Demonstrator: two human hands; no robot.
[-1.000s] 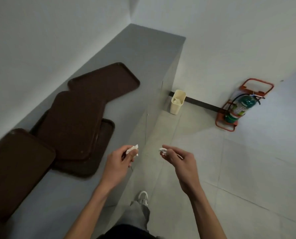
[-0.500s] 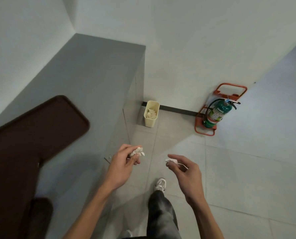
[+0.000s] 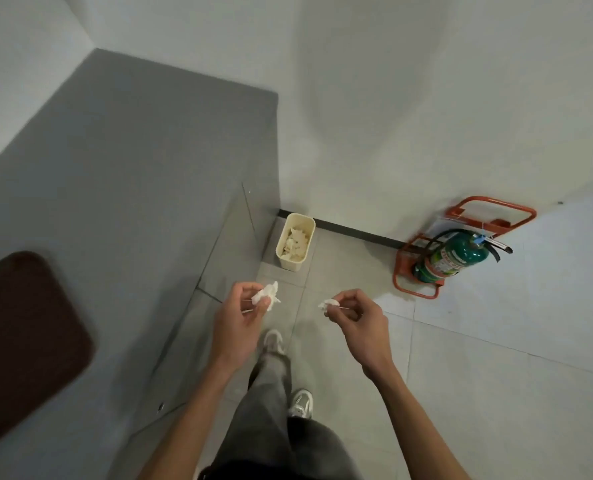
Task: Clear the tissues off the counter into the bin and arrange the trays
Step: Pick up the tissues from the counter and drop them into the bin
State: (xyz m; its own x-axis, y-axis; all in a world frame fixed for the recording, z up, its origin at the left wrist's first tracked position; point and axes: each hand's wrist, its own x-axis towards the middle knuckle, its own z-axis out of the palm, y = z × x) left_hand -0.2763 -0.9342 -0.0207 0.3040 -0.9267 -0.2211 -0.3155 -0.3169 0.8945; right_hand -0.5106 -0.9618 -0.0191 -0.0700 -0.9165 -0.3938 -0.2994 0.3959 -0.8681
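Note:
My left hand (image 3: 238, 320) pinches a crumpled white tissue (image 3: 266, 295) between thumb and fingers, held over the floor just past the counter's edge. My right hand (image 3: 359, 318) grips a smaller white tissue wad (image 3: 328, 304) at its fingertips. A cream bin (image 3: 295, 246) stands on the floor against the counter's end, ahead of both hands, with several crumpled tissues inside. One dark brown tray (image 3: 25, 337) lies on the grey counter (image 3: 125, 161) at the far left, partly cut off by the frame.
A green fire extinguisher (image 3: 451, 259) in an orange stand (image 3: 426, 289) sits by the wall to the right of the bin. My legs and grey shoes (image 3: 274, 342) are on the tiled floor below the hands. White walls close off the corner.
I have walked forward along the counter: the bin and extinguisher are nearer, and most trays have slipped out of view on the left. Both hands still hold their tissues.

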